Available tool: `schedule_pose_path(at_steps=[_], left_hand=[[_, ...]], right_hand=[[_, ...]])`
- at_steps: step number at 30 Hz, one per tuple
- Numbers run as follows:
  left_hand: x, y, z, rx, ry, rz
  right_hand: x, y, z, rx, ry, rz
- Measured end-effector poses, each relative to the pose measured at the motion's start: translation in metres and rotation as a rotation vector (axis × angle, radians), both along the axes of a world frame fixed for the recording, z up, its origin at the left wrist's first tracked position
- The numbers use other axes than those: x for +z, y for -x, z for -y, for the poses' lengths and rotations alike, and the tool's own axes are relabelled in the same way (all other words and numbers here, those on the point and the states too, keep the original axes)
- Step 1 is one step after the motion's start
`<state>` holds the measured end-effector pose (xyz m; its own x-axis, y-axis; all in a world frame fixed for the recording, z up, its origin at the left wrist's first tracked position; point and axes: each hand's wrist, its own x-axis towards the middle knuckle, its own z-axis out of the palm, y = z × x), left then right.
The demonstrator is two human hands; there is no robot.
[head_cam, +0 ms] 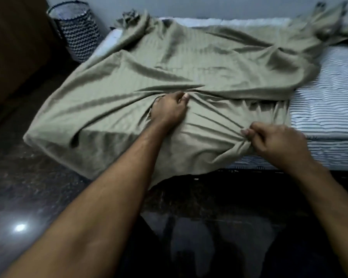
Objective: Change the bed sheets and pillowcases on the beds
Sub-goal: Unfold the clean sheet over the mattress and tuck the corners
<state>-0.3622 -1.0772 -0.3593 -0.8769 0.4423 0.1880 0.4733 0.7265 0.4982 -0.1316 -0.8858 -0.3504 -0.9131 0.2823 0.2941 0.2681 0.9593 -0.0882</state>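
An olive-green sheet (189, 63) lies crumpled across the white striped mattress (325, 101), covering its left end and hanging over the near left corner. My left hand (169, 111) grips a bunch of the sheet on top of the mattress, folds radiating from the fingers. My right hand (277, 141) pinches a gathered fold of the sheet at the mattress's near edge. The right part of the mattress is bare. The sheet's far corners lie bunched at the back left and back right.
A black-and-white patterned laundry basket (76, 31) stands on the floor at the back left by the wall. A dark wooden piece of furniture (14, 47) fills the left side. The dark glossy floor (28, 197) stretches in front of the bed.
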Motion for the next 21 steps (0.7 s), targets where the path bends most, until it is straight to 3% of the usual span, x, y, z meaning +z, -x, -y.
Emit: schedule_pose_path(at_steps=[6,8,10,11,12,14,16,17,18,21], left_hand=[[-0.013,0.001,-0.001,-0.135,-0.05,-0.122],[-0.008,0.002,0.004,-0.174,-0.095,-0.074],[-0.007,0.002,0.003,-0.183,-0.14,-0.041],[-0.007,0.001,0.003,-0.191,-0.154,-0.04],[-0.008,0.001,0.002,-0.199,-0.175,-0.049],[-0.01,0.003,0.003,-0.194,-0.24,-0.05],[-0.012,0.006,0.004,-0.165,-0.346,-0.003],[-0.014,0.006,0.003,-0.134,-0.435,0.04],[-0.015,0.007,0.006,-0.069,-0.543,0.071],[-0.012,0.004,0.011,0.147,-0.806,-0.006]], right_hand=[[0.007,0.003,0.025,-0.087,0.079,0.448],[-0.001,0.009,0.037,-0.032,0.146,0.842],[0.011,0.017,0.052,-0.112,0.281,1.314],[0.025,0.024,0.059,-0.09,0.303,1.399],[0.042,0.035,0.063,-0.044,0.269,1.315],[0.071,0.067,0.066,0.077,0.084,0.754],[0.077,0.097,0.076,0.091,0.164,0.139],[0.069,0.109,0.081,0.085,0.242,-0.048],[0.054,0.124,0.086,0.081,0.25,-0.117],[0.014,0.156,0.09,0.078,0.177,0.019]])
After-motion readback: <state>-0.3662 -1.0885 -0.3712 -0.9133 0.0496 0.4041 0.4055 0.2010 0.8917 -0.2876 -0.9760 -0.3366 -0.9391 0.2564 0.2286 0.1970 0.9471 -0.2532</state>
